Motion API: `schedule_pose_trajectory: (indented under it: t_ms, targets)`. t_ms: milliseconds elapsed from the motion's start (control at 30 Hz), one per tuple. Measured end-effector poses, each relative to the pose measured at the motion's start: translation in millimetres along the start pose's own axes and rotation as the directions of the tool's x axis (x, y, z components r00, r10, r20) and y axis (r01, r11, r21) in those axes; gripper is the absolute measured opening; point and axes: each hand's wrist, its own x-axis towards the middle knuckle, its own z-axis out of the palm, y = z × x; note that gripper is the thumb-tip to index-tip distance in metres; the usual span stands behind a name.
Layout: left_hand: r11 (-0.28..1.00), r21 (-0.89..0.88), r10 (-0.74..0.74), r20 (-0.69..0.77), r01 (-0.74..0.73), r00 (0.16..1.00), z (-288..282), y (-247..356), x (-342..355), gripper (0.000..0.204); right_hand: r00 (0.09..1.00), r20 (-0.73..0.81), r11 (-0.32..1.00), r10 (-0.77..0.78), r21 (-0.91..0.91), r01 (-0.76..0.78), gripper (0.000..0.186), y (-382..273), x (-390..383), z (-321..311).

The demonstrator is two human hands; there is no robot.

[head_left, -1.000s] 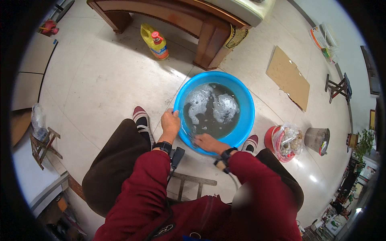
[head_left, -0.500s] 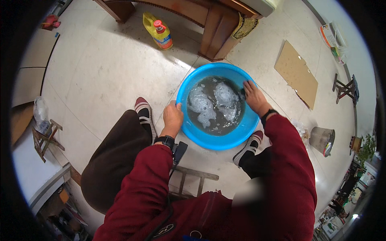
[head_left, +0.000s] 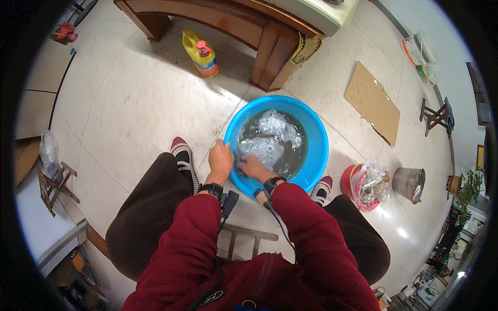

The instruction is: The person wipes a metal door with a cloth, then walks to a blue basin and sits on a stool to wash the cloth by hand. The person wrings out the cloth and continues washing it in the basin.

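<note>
A round blue basin [head_left: 320, 171] stands on the floor between my feet, holding murky grey water [head_left: 295, 161] with patches of white suds [head_left: 263, 150] on top. At its left side, my left hand [head_left: 221, 159] is closed around the rim. My right hand [head_left: 254, 168] reaches inside the basin at the near left, low by the inner wall and at the suds' edge. Its fingertips are blurred and partly hidden in the water, so whether they hold anything does not show.
A yellow bottle with a red cap [head_left: 205, 63] stands beyond the basin, by a carved wooden table [head_left: 270, 57]. Flat cardboard [head_left: 373, 101] lies at right. A red tub with plastic bags [head_left: 353, 181] and a grey bucket [head_left: 407, 181] stand right of my foot.
My right hand has moved from the basin's right rim, leftward and down to the inner near-left side. The suds have shifted round. My left hand still holds the rim.
</note>
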Motion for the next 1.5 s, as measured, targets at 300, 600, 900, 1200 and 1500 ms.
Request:
schedule_pose_trajectory:
  t_ms: [300,600,900,1200,1500]
  targets:
    - [1.000,0.009,-0.012,0.007,0.012,1.000,-0.9,-2.0,-0.9,0.020,0.754,-0.474,0.641,-0.455,-0.762,-0.093,0.019,-9.4,34.4,-140.9]
    - [1.000,-0.001,0.001,-0.004,-0.001,1.000,2.3,-3.7,-1.7,0.019,0.785,-0.549,0.635,-0.288,-0.723,-0.272,0.023,60.8,6.6,-88.7]
    - [0.982,-0.183,0.053,0.079,-0.038,0.995,28.7,-47.2,27.1,0.021,0.876,-0.463,0.982,0.136,-0.051,-0.180,0.040,28.7,-60.7,-103.8]
    - [0.975,-0.132,0.192,0.078,-0.181,0.978,39.5,-73.3,44.9,0.029,0.891,-0.450,0.952,0.057,0.294,0.088,0.028,27.8,-83.5,-120.7]
    - [0.999,-0.004,-0.046,0.099,0.047,0.994,3.1,-19.9,22.9,0.026,0.886,-0.382,0.865,0.263,0.500,-0.042,0.031,32.1,-106.1,-125.7]
